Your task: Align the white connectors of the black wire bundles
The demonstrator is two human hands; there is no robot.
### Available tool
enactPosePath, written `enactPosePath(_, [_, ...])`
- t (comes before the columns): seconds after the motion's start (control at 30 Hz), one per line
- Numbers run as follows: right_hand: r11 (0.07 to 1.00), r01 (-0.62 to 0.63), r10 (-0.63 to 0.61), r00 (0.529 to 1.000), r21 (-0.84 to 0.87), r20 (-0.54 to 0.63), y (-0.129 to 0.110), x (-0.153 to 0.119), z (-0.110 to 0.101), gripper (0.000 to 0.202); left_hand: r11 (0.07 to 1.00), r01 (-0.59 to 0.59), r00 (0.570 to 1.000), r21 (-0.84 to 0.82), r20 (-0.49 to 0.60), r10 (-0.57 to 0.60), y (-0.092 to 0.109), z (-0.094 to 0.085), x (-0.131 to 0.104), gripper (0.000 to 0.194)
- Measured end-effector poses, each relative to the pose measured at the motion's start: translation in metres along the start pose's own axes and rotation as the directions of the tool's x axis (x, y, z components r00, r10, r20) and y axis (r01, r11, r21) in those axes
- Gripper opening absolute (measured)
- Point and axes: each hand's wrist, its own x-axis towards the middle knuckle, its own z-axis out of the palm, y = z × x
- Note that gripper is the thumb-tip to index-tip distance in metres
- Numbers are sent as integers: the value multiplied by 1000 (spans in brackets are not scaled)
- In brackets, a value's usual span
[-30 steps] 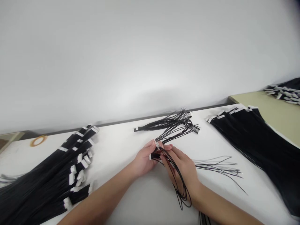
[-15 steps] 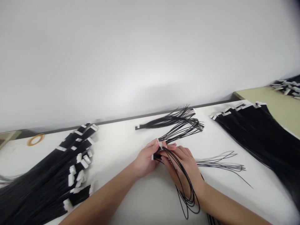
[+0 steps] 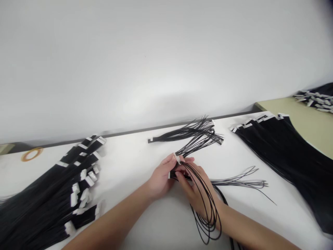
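Observation:
Near the middle of the table, my left hand pinches a white connector between thumb and fingers. Black wires run from it in a loose loop over my right hand and wrist. My right hand is closed close beside the left, its thumb and fingers on a second dark wire end with a white tip. Part of that wire is hidden by the fingers. Beyond the hands lies a fanned wire bundle with a dark connector at its left end. Loose wire ends spread out right of my hands.
Black wire bundles with white connectors are piled at the left. Another black stack lies at the right. An amber ring rests at the back left. More bundles sit on a yellowish surface, and a pale wall stands behind.
My right hand has shifted slightly and its fingers have drawn in at the wire end. The hanging loop has swung a little. My left hand keeps its pinch; the view has turned slightly.

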Motion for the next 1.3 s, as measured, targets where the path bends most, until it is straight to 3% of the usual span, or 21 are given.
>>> enactPosePath(0.27, [948,-163,146,986,274,82,9,-6,10,14,1000,-8,1000,9,-6,8,0,5,-3,21])
enactPosePath(0.37, [945,-189,174,982,266,79,8,-8,10,13,1000,4,1000,3,-24,-4,0,5,-2,20])
enactPosePath(0.47, [974,-149,145,989,170,33,9,-11,10,13,1000,13,999,6,-42,-13,0,3,-2,20])
enactPosePath(0.6, [997,5,-7,999,-72,-33,10,-13,12,14,999,8,999,40,-45,-6,-1,1,-1,21])
enactPosePath(0.8, [907,124,-164,984,-403,-66,6,-10,11,14,998,-1,998,59,-58,5,-2,0,-2,20])
enactPosePath(0.97, [837,191,-243,970,-514,-34,7,-8,7,14,1000,23,996,6,-84,-23,0,3,-1,21])
enactPosePath(1.07, [883,177,-182,983,-435,31,13,-7,-2,13,999,33,990,-25,-133,-36,2,4,-1,21])
enactPosePath(1.17, [985,-26,58,982,-172,181,21,-4,-26,16,998,48,984,-28,-169,-52,5,2,-1,21])
enactPosePath(1.27, [941,-282,172,875,186,453,29,-3,-60,12,997,66,981,-29,-182,-70,7,-1,0,22])
enactPosePath(1.3, [895,-352,192,859,274,475,33,-3,-71,13,997,66,981,-36,-181,-72,7,-2,1,23])
